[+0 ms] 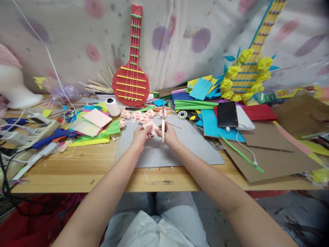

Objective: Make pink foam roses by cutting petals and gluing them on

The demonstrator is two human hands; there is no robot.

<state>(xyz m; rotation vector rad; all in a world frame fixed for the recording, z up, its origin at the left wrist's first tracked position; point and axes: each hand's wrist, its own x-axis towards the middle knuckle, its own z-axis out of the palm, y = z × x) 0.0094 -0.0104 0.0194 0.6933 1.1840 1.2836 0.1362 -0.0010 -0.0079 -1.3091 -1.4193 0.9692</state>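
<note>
Over the grey cutting mat (190, 147), my left hand (140, 137) is closed on a piece of pale pink paper (151, 128). My right hand (169, 135) grips white-handled scissors (163, 130), with the blades pointing away from me. Its fingers are close to the pink paper's right edge; whether they also touch it I cannot tell. Just beyond my hands lie several pale pink paper flowers (144, 118) at the mat's far edge. A thin stick (173, 125) rests on the mat to the right of the scissors.
A red paper instrument (131, 84) and a yellow one (246, 73) with flowers lean at the back. White thread (112, 107) stands left beside paper sheets (96, 118). Blue glue guns (55, 135) and a power strip (48, 130) are farther left. A phone (227, 115) and cardboard (269, 154) lie right.
</note>
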